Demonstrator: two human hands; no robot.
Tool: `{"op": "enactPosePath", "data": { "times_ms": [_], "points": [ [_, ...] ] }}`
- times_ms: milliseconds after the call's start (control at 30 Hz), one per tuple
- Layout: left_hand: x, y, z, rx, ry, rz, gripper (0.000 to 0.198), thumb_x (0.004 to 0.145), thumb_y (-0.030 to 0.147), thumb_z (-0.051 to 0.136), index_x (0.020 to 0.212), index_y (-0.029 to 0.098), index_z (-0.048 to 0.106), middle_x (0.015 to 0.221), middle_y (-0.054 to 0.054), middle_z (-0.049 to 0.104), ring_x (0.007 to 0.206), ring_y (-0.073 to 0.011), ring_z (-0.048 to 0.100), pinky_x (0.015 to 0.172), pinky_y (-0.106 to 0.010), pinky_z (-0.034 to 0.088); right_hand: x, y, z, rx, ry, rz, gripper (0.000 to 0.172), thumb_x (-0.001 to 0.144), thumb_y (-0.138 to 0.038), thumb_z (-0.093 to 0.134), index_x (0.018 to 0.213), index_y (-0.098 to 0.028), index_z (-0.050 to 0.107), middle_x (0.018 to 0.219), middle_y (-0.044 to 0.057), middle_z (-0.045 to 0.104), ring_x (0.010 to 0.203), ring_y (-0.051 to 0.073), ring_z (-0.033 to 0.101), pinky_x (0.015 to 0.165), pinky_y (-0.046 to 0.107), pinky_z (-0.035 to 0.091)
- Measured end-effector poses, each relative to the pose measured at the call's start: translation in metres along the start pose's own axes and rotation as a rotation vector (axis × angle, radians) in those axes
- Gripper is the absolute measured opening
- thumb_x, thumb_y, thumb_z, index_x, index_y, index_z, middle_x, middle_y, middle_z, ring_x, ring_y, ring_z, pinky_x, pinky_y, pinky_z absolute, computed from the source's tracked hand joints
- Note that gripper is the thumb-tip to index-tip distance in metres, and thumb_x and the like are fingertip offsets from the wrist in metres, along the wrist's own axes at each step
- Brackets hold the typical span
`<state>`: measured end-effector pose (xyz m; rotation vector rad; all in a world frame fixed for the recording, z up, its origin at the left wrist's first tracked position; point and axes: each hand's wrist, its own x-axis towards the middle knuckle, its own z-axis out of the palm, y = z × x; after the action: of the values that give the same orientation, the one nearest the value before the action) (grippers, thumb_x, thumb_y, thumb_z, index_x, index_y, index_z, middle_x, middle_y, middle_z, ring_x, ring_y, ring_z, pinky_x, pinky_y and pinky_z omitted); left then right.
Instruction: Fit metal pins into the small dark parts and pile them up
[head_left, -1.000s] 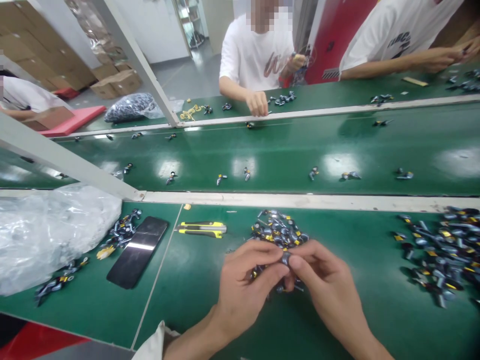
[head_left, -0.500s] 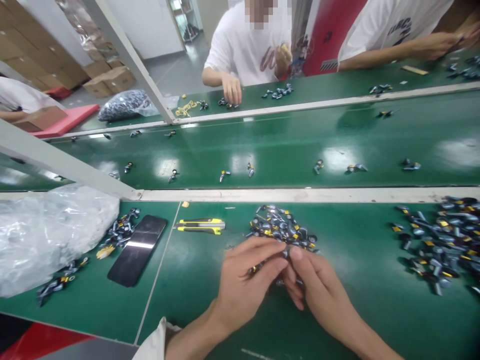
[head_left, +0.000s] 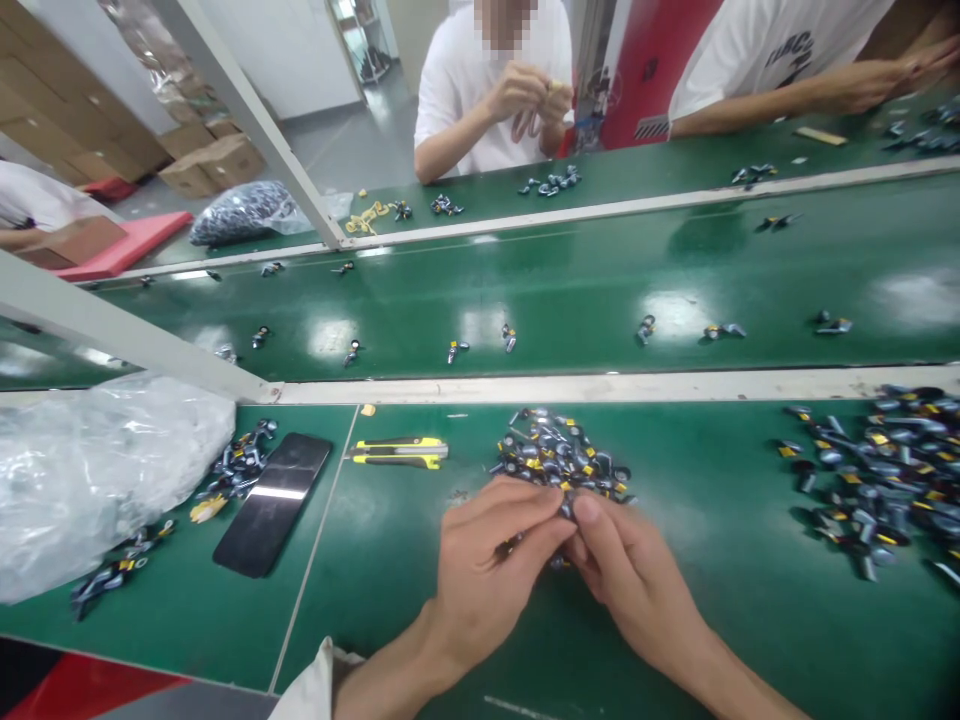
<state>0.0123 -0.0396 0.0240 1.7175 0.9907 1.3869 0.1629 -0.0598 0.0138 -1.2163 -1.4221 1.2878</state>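
My left hand (head_left: 484,570) and my right hand (head_left: 641,575) meet fingertip to fingertip over the green bench. Pinched between their thumbs and forefingers is a small dark metal part (head_left: 568,504), mostly covered by the fingers. More dark metal shows inside the curled left hand, too hidden to make out. Just beyond my fingers lies a heap of small metal parts (head_left: 555,445), silver and black with yellow bits. A larger pile of similar parts (head_left: 877,480) spreads at the right.
Left of my hands lie a yellow-black utility knife (head_left: 397,452), a black phone (head_left: 274,505) and a clear plastic bag (head_left: 112,470). Beyond a white rail (head_left: 600,387) runs a green belt (head_left: 570,270) with scattered parts. Co-workers sit across it, one (head_left: 495,95) with both hands raised.
My right fingers have drawn in closer around the small metal part. Parts on the belt have shifted slightly right. The co-worker opposite has lifted a hand from the table to the other hand.
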Motion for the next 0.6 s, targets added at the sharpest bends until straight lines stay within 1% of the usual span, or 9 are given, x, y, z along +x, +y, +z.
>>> {"op": "enactPosePath", "data": {
  "times_ms": [100, 200, 267, 433, 533, 600],
  "points": [
    [-0.001, 0.000, 0.001, -0.017, 0.016, -0.002, 0.019, 0.082, 0.003, 0.076, 0.098, 0.014, 0.080, 0.092, -0.008, 0.081, 0.083, -0.0160, 0.076, 0.083, -0.027, 0.063, 0.002, -0.003, -0.003, -0.143, -0.001, -0.128, 0.048, 0.110, -0.040, 0.032, 0.066, -0.023, 0.038, 0.054, -0.006, 0.041, 0.048, 0.010, 0.040, 0.049, 0.025, 0.031],
    [-0.002, 0.002, 0.001, -0.046, 0.036, 0.006, 0.021, 0.082, 0.003, 0.077, 0.099, 0.015, 0.080, 0.095, -0.008, 0.081, 0.086, -0.0158, 0.076, 0.086, -0.026, 0.062, 0.003, -0.008, -0.006, -0.202, -0.021, -0.208, 0.046, 0.111, -0.035, 0.030, 0.068, -0.024, 0.038, 0.055, -0.007, 0.041, 0.047, 0.010, 0.041, 0.049, 0.024, 0.032],
    [-0.003, 0.004, 0.001, -0.073, 0.032, 0.008, 0.023, 0.082, 0.003, 0.077, 0.101, 0.015, 0.079, 0.096, -0.008, 0.081, 0.088, -0.0164, 0.076, 0.085, -0.027, 0.063, 0.002, -0.010, -0.007, -0.248, -0.009, -0.270, 0.044, 0.111, -0.033, 0.029, 0.070, -0.024, 0.038, 0.055, -0.007, 0.042, 0.047, 0.010, 0.042, 0.049, 0.023, 0.033],
    [-0.001, 0.005, -0.001, -0.089, 0.002, 0.043, 0.026, 0.082, 0.001, 0.076, 0.104, 0.015, 0.077, 0.098, -0.009, 0.080, 0.092, -0.0176, 0.076, 0.089, -0.030, 0.062, 0.003, -0.004, -0.010, -0.458, 0.052, -0.441, 0.040, 0.112, -0.034, 0.028, 0.076, -0.024, 0.042, 0.058, -0.006, 0.051, 0.048, 0.011, 0.047, 0.050, 0.024, 0.034],
    [0.001, 0.006, -0.003, -0.114, -0.031, 0.086, 0.029, 0.081, -0.001, 0.075, 0.105, 0.014, 0.077, 0.100, -0.010, 0.080, 0.092, -0.0185, 0.076, 0.089, -0.031, 0.062, 0.005, -0.001, -0.013, -0.568, 0.049, -0.492, 0.042, 0.112, -0.035, 0.024, 0.076, -0.024, 0.042, 0.057, -0.005, 0.053, 0.047, 0.012, 0.048, 0.051, 0.025, 0.035],
    [0.002, 0.007, -0.005, -0.125, -0.056, 0.107, 0.030, 0.081, -0.002, 0.075, 0.106, 0.014, 0.077, 0.102, -0.011, 0.079, 0.094, -0.0195, 0.076, 0.089, -0.032, 0.062, 0.005, -0.001, -0.015, -0.599, 0.048, -0.513, 0.042, 0.112, -0.036, 0.022, 0.075, -0.025, 0.040, 0.056, -0.004, 0.055, 0.046, 0.013, 0.050, 0.051, 0.026, 0.036]
  ]
}}
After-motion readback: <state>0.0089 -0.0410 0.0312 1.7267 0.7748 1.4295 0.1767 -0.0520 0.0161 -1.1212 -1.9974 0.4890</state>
